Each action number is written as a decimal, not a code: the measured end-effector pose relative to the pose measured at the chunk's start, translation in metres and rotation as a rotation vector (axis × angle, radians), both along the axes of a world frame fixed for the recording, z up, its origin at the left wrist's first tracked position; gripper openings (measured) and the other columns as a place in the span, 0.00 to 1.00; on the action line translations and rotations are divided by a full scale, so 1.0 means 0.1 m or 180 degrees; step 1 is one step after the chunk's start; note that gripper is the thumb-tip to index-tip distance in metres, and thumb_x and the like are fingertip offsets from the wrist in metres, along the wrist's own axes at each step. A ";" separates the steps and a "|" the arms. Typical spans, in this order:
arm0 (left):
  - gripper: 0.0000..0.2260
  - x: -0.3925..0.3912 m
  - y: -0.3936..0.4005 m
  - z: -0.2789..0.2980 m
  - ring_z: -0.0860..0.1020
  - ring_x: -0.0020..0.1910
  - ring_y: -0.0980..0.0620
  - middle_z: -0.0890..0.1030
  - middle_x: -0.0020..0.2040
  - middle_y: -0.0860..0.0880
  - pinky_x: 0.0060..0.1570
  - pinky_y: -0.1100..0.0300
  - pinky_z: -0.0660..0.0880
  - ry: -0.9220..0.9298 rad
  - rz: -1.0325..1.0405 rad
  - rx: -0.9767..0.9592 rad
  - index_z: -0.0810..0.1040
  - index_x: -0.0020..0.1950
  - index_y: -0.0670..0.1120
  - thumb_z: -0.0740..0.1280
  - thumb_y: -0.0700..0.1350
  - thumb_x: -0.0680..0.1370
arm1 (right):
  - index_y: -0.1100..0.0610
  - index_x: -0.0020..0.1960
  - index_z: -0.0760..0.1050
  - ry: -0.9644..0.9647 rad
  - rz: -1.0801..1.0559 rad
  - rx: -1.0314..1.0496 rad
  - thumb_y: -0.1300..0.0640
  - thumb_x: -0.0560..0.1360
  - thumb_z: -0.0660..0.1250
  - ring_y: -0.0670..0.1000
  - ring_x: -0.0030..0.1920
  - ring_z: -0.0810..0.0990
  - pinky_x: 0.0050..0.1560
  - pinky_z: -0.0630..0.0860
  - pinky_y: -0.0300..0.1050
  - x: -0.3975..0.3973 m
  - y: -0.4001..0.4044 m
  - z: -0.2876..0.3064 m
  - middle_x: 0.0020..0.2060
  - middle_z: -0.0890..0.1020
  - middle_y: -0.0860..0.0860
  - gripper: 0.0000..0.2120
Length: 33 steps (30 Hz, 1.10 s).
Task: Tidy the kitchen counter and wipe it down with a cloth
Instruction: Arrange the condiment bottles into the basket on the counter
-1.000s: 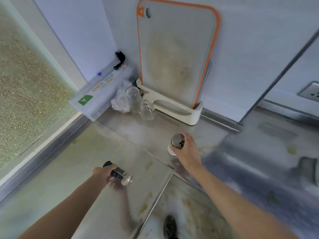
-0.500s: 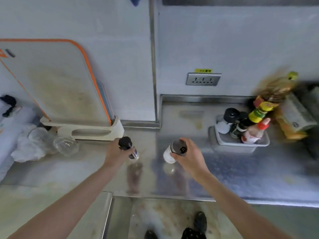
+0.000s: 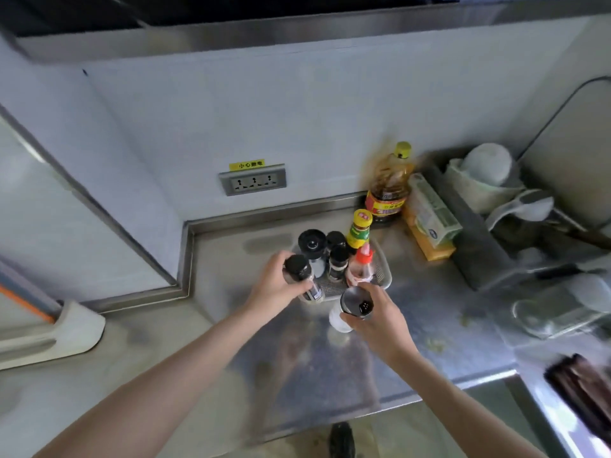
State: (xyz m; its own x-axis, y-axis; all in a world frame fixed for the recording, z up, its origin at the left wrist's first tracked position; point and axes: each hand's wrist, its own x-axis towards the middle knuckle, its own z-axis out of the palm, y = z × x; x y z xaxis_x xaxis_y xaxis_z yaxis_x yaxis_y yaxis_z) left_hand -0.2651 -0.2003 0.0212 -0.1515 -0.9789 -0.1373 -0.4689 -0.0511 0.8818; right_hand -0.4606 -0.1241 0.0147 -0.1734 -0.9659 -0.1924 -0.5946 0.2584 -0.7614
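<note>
My left hand point(image 3: 276, 285) grips a black-capped spice bottle point(image 3: 301, 276) and holds it at the left edge of a small grey condiment tray point(image 3: 385, 276). My right hand point(image 3: 380, 320) holds a white shaker with a metal perforated lid point(image 3: 351, 309) just in front of the tray. The tray carries several bottles: black-capped grinders point(image 3: 312, 242), a yellow-capped bottle point(image 3: 360, 226) and a red-capped bottle point(image 3: 363, 262). All of it stands on a stained steel counter point(image 3: 429, 325).
A large oil bottle point(image 3: 390, 183) and a yellow-green box point(image 3: 429, 216) stand behind the tray. A grey dish rack point(image 3: 479, 252) with bowls fills the right. A white cutting-board holder point(image 3: 66, 332) sits at left. A wall socket point(image 3: 253, 183) is above the counter.
I have turned right along the counter, carrying both bottles away from the cutting board corner. Both hands now hover at the condiment tray.
</note>
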 end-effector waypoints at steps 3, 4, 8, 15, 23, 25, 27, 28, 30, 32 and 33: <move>0.20 -0.37 -0.12 -0.09 0.77 0.46 0.53 0.78 0.48 0.50 0.49 0.66 0.72 -0.0053 0.0016 -0.0130 0.72 0.48 0.55 0.77 0.41 0.65 | 0.48 0.63 0.70 -0.0032 0.0010 0.0014 0.51 0.67 0.74 0.46 0.54 0.76 0.49 0.70 0.39 -0.29 -0.01 -0.03 0.53 0.76 0.42 0.26; 0.20 -0.46 -0.14 -0.12 0.78 0.44 0.53 0.77 0.46 0.53 0.48 0.63 0.74 -0.0064 0.0026 -0.0134 0.72 0.47 0.57 0.77 0.41 0.64 | 0.49 0.63 0.70 -0.0034 0.0013 0.0032 0.51 0.67 0.74 0.46 0.54 0.76 0.50 0.70 0.39 -0.37 -0.02 -0.05 0.54 0.76 0.43 0.27; 0.18 -0.71 -0.15 -0.25 0.75 0.43 0.52 0.70 0.46 0.54 0.47 0.61 0.70 -0.0406 0.0152 -0.0269 0.75 0.51 0.43 0.76 0.37 0.65 | 0.49 0.63 0.70 0.0024 0.0010 0.0071 0.51 0.67 0.74 0.46 0.54 0.76 0.50 0.71 0.39 -0.58 -0.02 -0.13 0.56 0.76 0.44 0.26; 0.19 -0.86 -0.24 -0.38 0.77 0.49 0.48 0.73 0.53 0.47 0.49 0.56 0.73 -0.0768 0.0209 -0.0308 0.74 0.54 0.45 0.76 0.42 0.67 | 0.48 0.61 0.70 -0.0062 -0.0126 0.0126 0.52 0.67 0.73 0.44 0.53 0.75 0.49 0.69 0.37 -0.70 0.00 -0.22 0.52 0.73 0.39 0.25; 0.17 -0.97 -0.19 -0.58 0.75 0.54 0.45 0.75 0.55 0.44 0.48 0.54 0.71 -0.0990 0.0257 -0.0309 0.71 0.55 0.42 0.72 0.41 0.70 | 0.49 0.62 0.70 -0.0096 -0.0231 0.0105 0.53 0.67 0.73 0.42 0.50 0.72 0.48 0.68 0.35 -0.73 0.01 -0.25 0.54 0.75 0.41 0.24; 0.19 -0.97 -0.18 -0.58 0.74 0.55 0.46 0.75 0.56 0.45 0.49 0.56 0.69 -0.0918 0.0344 -0.0266 0.70 0.58 0.41 0.73 0.40 0.70 | 0.49 0.61 0.70 -0.0095 -0.0269 0.0091 0.53 0.67 0.73 0.42 0.50 0.72 0.49 0.68 0.35 -0.73 -0.01 -0.23 0.54 0.75 0.41 0.24; 0.21 -0.96 -0.17 -0.56 0.75 0.54 0.49 0.76 0.54 0.47 0.52 0.58 0.70 -0.0703 0.0227 -0.0110 0.68 0.58 0.41 0.73 0.40 0.70 | 0.49 0.61 0.70 -0.0070 -0.0286 0.0073 0.52 0.67 0.74 0.42 0.50 0.72 0.48 0.67 0.35 -0.72 -0.03 -0.21 0.54 0.74 0.41 0.24; 0.21 -0.95 -0.16 -0.56 0.76 0.54 0.49 0.77 0.53 0.48 0.54 0.57 0.71 -0.0529 0.0104 0.0010 0.68 0.59 0.41 0.73 0.39 0.70 | 0.49 0.62 0.70 -0.0058 -0.0275 0.0061 0.52 0.67 0.74 0.41 0.50 0.72 0.48 0.67 0.35 -0.71 -0.03 -0.21 0.54 0.75 0.41 0.25; 0.24 -0.89 -0.12 -0.53 0.77 0.57 0.49 0.78 0.56 0.46 0.57 0.60 0.71 -0.0257 -0.0203 0.0279 0.66 0.62 0.41 0.72 0.36 0.70 | 0.49 0.62 0.70 -0.0031 -0.0227 0.0034 0.51 0.67 0.74 0.42 0.51 0.72 0.48 0.68 0.36 -0.68 -0.04 -0.18 0.56 0.75 0.42 0.25; 0.26 -0.80 -0.09 -0.49 0.75 0.60 0.52 0.77 0.58 0.46 0.59 0.64 0.66 -0.0277 -0.0478 0.0439 0.64 0.66 0.40 0.70 0.34 0.71 | 0.49 0.63 0.70 0.0001 -0.0178 0.0017 0.51 0.67 0.74 0.43 0.52 0.73 0.48 0.68 0.36 -0.63 -0.05 -0.14 0.57 0.76 0.43 0.26; 0.26 -0.74 -0.09 -0.46 0.73 0.60 0.53 0.75 0.57 0.47 0.59 0.64 0.65 -0.0310 -0.0525 0.0445 0.63 0.67 0.40 0.70 0.34 0.72 | 0.49 0.63 0.70 0.0010 -0.0150 0.0004 0.51 0.67 0.74 0.43 0.52 0.73 0.48 0.67 0.35 -0.59 -0.06 -0.11 0.58 0.76 0.43 0.27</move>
